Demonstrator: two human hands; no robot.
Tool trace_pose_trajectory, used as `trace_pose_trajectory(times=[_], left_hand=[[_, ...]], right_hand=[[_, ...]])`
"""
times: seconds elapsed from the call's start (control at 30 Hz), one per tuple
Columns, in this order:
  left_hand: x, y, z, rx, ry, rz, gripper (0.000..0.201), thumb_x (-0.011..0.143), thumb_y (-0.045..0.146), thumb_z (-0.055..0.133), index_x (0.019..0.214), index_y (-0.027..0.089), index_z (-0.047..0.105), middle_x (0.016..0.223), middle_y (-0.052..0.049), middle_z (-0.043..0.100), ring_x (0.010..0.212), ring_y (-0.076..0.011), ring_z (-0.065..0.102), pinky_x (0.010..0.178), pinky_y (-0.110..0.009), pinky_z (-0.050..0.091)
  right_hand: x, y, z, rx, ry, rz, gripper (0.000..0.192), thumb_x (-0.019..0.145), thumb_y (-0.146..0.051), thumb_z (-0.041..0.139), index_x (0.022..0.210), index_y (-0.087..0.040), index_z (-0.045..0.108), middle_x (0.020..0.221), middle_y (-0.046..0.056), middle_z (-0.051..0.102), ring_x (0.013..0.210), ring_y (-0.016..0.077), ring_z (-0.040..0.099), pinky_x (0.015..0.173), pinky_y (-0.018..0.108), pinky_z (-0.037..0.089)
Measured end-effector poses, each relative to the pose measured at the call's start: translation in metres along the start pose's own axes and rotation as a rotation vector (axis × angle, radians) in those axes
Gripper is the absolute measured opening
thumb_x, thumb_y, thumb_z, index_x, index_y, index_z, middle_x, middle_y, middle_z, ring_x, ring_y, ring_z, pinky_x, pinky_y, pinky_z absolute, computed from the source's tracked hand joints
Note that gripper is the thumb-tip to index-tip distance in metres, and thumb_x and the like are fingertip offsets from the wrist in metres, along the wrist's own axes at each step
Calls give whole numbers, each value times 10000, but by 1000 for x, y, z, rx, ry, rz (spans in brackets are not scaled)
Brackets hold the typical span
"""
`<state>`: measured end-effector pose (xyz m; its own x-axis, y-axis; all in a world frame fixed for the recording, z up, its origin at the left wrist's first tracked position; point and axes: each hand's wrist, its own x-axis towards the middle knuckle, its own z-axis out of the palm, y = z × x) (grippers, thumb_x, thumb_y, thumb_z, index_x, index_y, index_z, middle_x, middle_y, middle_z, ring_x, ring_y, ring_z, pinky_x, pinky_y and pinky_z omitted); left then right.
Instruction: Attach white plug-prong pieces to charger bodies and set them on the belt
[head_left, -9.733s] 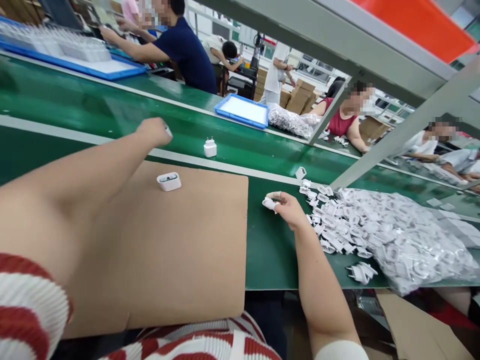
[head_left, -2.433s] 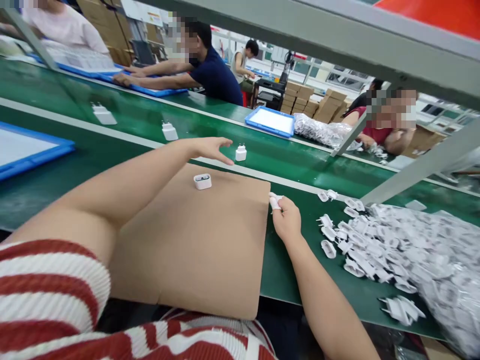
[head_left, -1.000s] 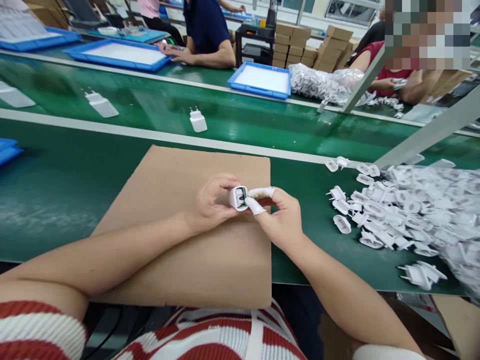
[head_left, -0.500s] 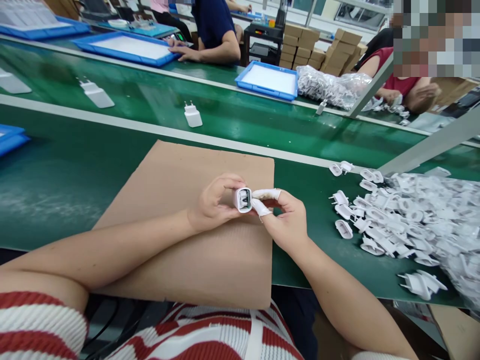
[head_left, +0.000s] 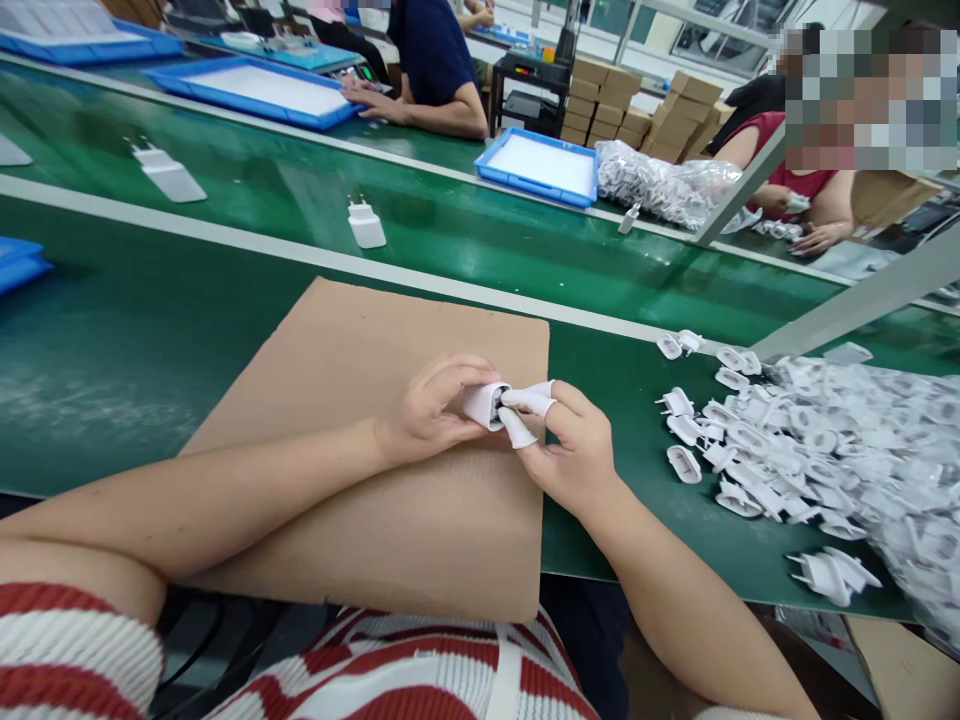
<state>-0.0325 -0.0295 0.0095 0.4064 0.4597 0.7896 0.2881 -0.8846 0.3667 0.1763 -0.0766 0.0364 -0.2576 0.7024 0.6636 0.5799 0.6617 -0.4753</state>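
cardboard (head_left: 360,530) lies on the green table (head_left: 90,380), its near edge toward the person. over its right part, nearer the far right corner than the near one, both hands meet at a white housing (head_left: 478,403), its open end turned to the right. the left hand (head_left: 429,412) pinches the housing between thumb and fingers. the right hand (head_left: 581,450) has thumb and finger, in white finger covers (head_left: 531,402), close together at the opening; whether they grip anything inside cannot be told. right of the cardboard, white plug shells (head_left: 772,440) lie heaped on the table, with a small clump (head_left: 832,577) near the table's near edge. beyond the cardboard's far edge, past a pale strip (head_left: 450,290), a white two-pin adapter (head_left: 367,228) lies on the green belt (head_left: 480,245).
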Motion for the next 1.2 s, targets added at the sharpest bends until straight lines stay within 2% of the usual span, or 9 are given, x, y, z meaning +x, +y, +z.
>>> trace_pose_trajectory(times=[0.1, 0.23, 0.4, 0.47, 0.57, 0.7, 0.83, 1.0, 1.2], left_hand=[[-1, -1, -1, 72, -30, 10, 388, 921, 405, 765, 1230, 214, 629, 1102, -109, 731, 979, -222, 719, 869, -358, 568], [-2, -4, 0, 108, -101, -16, 399, 902, 488, 769, 1181, 225, 659, 1072, -94, 743, 959, -229, 727, 869, -370, 562], [-1, -3, 5, 80, -141, 31, 447, 855, 509, 817, 1171, 231, 664, 1042, -79, 751, 913, -218, 730, 821, -343, 552], [0, -2, 6, 68, -129, 62, 438, 870, 489, 808, 1188, 228, 660, 1050, -84, 751, 908, -216, 726, 807, -338, 547], [0, -2, 6, 46, -130, 84, 408, 907, 448, 775, 1226, 222, 657, 1069, -93, 752, 923, -218, 723, 811, -341, 548], [-1, -7, 1, 37, -129, -42, 410, 877, 476, 794, 1178, 221, 683, 1063, -95, 758, 936, -232, 729, 842, -369, 573], [-2, -12, -3, -1, -57, -201, 471, 801, 548, 842, 1116, 227, 702, 1035, -89, 763, 962, -249, 729, 871, -393, 591], [0, -10, -4, -79, 27, -180, 527, 727, 487, 921, 1122, 217, 700, 1054, -90, 761, 965, -245, 731, 877, -383, 598], [4, -6, -8, -105, 4, -233, 547, 728, 541, 905, 1111, 204, 708, 1053, -100, 752, 970, -244, 726, 893, -388, 596]], right_hand=[[0, 3, -3, -79, -18, -83, 143, 971, -213, 619, 1009, -221, 757, 854, 70, 699, 817, 187, 681, 684, 290, 527], [2, 7, -13, -249, -134, -163, 160, 982, -235, 596, 903, -219, 734, 777, 41, 640, 716, 159, 591, 605, 277, 419], [4, 10, -23, -432, -252, -293, 230, 977, -243, 602, 759, -197, 662, 750, 33, 614, 684, 154, 525, 574, 304, 325], [4, 11, -22, -434, -250, -304, 248, 974, -260, 615, 736, -200, 644, 729, 26, 604, 674, 150, 518, 561, 305, 302], [4, 12, -21, -385, -236, -241, 245, 957, -280, 631, 722, -212, 640, 709, 18, 604, 678, 143, 541, 551, 290, 292], [7, 11, -26, -269, -176, -123, 149, 912, -240, 650, 771, -231, 698, 750, 16, 684, 721, 140, 629, 581, 252, 397], [13, 7, -33, -61, -82, 0, 144, 897, -175, 632, 869, -252, 750, 855, 20, 742, 779, 142, 698, 666, 242, 554], [16, 2, -35, 119, -31, 92, 159, 879, -141, 649, 919, -238, 768, 899, 29, 736, 732, 131, 706, 670, 241, 640], [15, -2, -32, 133, -6, 99, 156, 874, -149, 664, 904, -246, 782, 882, 31, 740, 744, 140, 710, 669, 247, 651]])
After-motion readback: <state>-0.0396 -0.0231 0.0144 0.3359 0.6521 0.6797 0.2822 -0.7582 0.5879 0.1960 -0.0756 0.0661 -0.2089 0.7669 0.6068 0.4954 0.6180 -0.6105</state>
